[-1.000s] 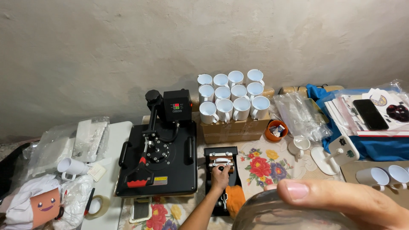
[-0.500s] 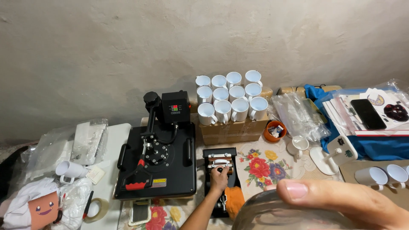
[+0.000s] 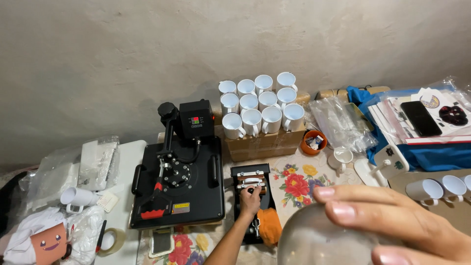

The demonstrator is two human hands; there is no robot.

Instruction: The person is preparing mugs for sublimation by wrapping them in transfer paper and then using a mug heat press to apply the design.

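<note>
My left hand [image 3: 250,197] reaches forward and closes around the handle of a small black mug press [image 3: 251,182] on the flowered tablecloth. An orange pad [image 3: 269,225] lies on the press just right of my forearm. Very close to the camera, my right hand [image 3: 392,223] wraps its fingers over a clear, rounded glass object [image 3: 314,243] at the bottom right. That object is blurred and partly cut off by the frame edge.
A large black flat heat press [image 3: 179,181] stands left of the mug press. Several white mugs [image 3: 260,105] sit on a cardboard box [image 3: 260,142] behind it. Plastic bags, a mug and a tape roll [image 3: 110,241] lie at left. Papers, a phone [image 3: 421,118] and more mugs [image 3: 439,189] are at right.
Both hands stay where they were. Only the view shifts very slightly.
</note>
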